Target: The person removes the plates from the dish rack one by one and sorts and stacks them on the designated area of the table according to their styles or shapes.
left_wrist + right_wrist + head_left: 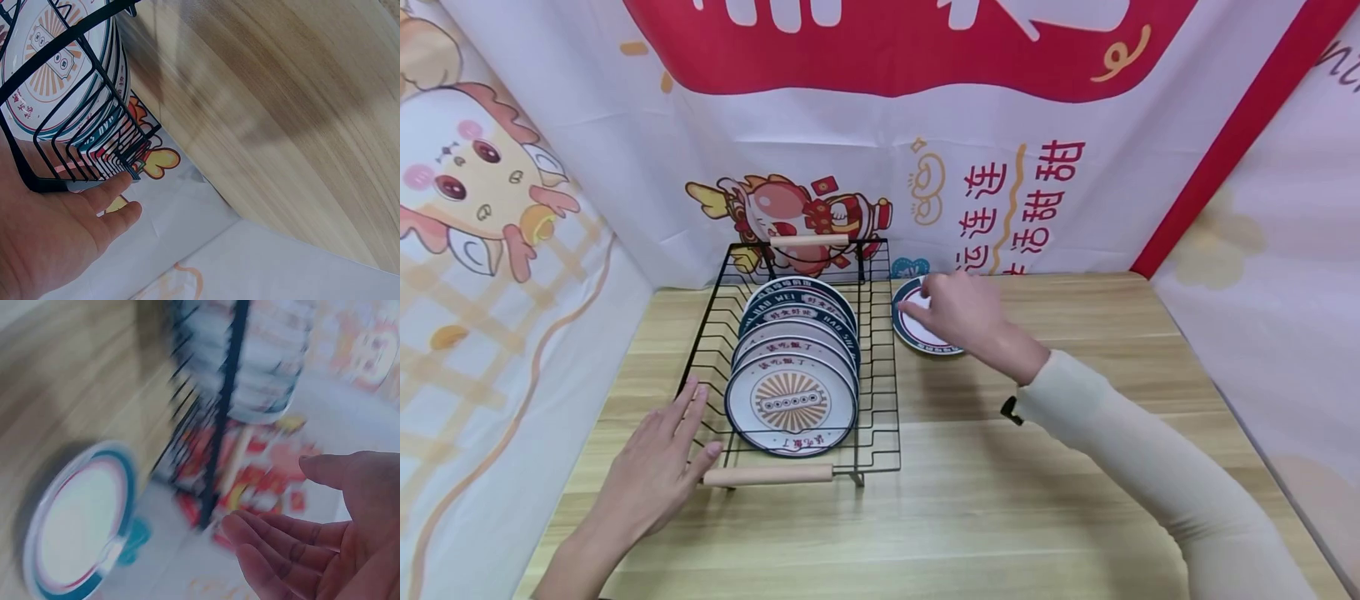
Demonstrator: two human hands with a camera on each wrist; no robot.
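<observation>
Head view: my relaxed right hand (966, 312) grips nothing near the plate (921, 334), table (1097, 333) running rightward, its edge beyond; my straight-fingered left hand (651, 462) touches the rack (767, 476).

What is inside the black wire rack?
A row of round plates stands in the black wire rack, one behind another. The front plate hides most of the faces behind it.

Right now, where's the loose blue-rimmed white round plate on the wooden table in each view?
Head: blue-rimmed white round plate just right of centre, partly hidden by the right hand.
Left wrist: not in it.
Right wrist: lower left, blurred.
Shared landmark: black wire dish rack, left of centre, upper left and upper middle respectively.
</observation>
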